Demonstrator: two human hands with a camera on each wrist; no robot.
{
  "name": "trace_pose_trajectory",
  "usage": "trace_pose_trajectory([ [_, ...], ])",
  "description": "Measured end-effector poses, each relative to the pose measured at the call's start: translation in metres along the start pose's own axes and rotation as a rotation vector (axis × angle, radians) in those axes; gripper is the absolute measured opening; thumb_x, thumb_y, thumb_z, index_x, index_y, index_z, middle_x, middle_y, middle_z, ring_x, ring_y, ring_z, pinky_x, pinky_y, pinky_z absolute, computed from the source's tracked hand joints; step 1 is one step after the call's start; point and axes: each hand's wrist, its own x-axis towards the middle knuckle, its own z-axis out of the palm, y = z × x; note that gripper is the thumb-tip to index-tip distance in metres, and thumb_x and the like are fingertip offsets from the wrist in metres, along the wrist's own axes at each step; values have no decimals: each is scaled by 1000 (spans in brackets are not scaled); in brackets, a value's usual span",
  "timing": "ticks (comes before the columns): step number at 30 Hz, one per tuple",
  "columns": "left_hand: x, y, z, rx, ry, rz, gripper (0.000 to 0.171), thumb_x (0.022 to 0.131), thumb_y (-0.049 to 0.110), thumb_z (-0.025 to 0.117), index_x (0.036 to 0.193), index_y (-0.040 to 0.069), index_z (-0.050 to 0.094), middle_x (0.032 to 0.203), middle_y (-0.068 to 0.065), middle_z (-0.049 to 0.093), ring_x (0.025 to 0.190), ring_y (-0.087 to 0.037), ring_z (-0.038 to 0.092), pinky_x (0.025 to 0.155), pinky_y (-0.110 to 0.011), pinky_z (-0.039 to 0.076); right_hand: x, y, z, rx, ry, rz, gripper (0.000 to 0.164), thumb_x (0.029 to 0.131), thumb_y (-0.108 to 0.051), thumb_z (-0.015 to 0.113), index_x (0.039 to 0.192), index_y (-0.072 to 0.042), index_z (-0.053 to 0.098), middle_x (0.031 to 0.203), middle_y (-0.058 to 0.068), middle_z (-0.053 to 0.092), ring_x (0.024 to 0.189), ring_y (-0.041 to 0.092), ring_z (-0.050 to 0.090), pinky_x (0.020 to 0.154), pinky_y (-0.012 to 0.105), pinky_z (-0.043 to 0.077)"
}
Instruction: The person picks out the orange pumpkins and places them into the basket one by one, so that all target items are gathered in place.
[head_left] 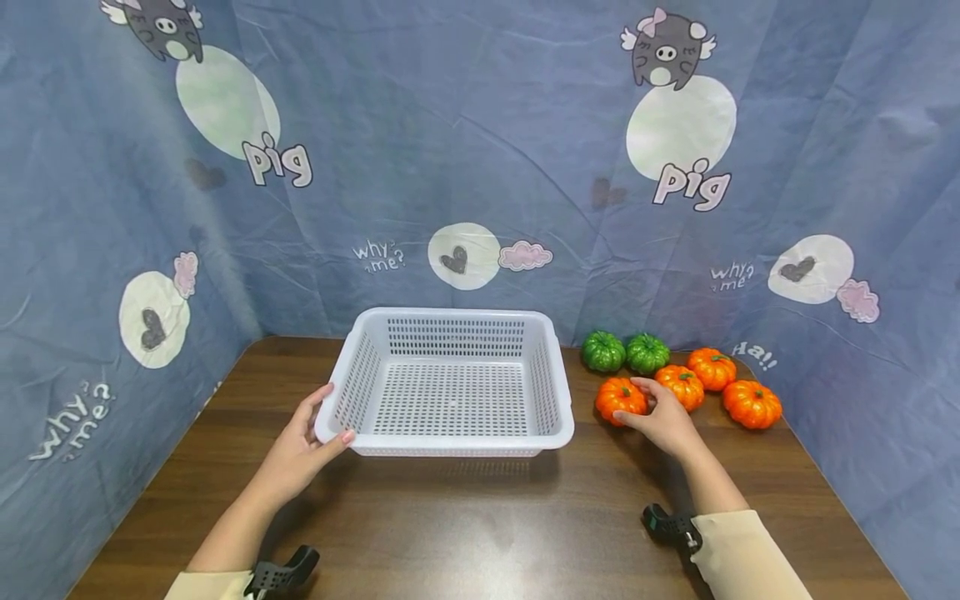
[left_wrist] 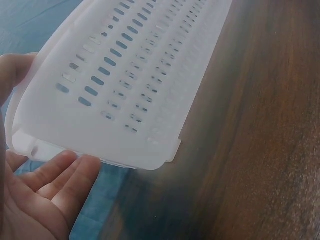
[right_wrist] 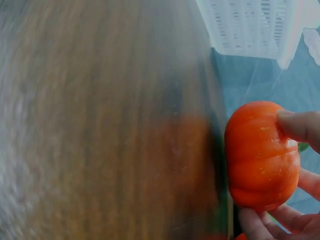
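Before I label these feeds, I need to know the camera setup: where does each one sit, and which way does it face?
Head: worn on the head, facing forward and down at the white basket and held orange pumpkin; left hand, right hand, forearms and sleeves show.
Left wrist: worn there, facing the white basket's slotted wall; part of the left hand shows.
Right wrist: worn there, facing the held orange pumpkin; part of the right hand shows.
Shared: head and right wrist both show the held orange pumpkin and white basket.

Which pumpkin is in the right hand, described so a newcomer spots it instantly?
On the brown table, find the white basket. Just right of it, in front of two green pumpkins, is an orange pumpkin. Of four orange ones, it is nearest the basket and alone gripped by the right hand.
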Motion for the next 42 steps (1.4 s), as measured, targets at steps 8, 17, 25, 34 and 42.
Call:
trace_pose_trajectory([
  [8, 1, 0, 0, 21, 5, 3, 89, 92, 21, 74, 157, 3, 16, 146, -29, 41, 126, -43, 51, 89, -19, 48, -8, -12, -6, 19, -27, -12, 74, 85, -25, 81, 143, 4, 45, 136, 34, 49, 122, 48, 49, 103, 60, 38],
  [17, 0, 1, -1, -21, -1, 7, 89, 92, 17, 74, 157, 2, 15, 147, -30, 40, 127, -44, 50, 87, -16, 47, -21, -25, -14, 22, -26, -13, 74, 83, -25, 82, 144, 0, 47, 138, 31, 50, 118, 45, 50, 98, 57, 41],
  [25, -1, -4, -1, -33, 2, 9, 89, 92, 16, 74, 157, 3, 14, 149, -29, 38, 129, -44, 48, 88, -15, 46, -29, -36, -23, -19, -6, -48, 73, 83, -26, 83, 143, -1, 49, 132, 28, 55, 110, 39, 55, 90, 49, 44],
  [34, -2, -8, 0, -53, 2, 31, 87, 93, 15, 73, 157, 3, 15, 149, -29, 38, 128, -38, 50, 88, -15, 48, -34, -50, -28, -13, -13, -110, 71, 84, -25, 81, 142, 0, 49, 134, 27, 55, 112, 43, 57, 93, 54, 46],
  [42, 0, -10, 2, -115, -6, 47, 86, 94, 11, 71, 157, 2, 14, 151, -29, 36, 123, -12, 54, 87, -14, 48, -37, -67, -31, 13, -7, -136, 71, 85, -24, 81, 143, -1, 48, 137, 24, 55, 113, 40, 56, 95, 54, 44],
])
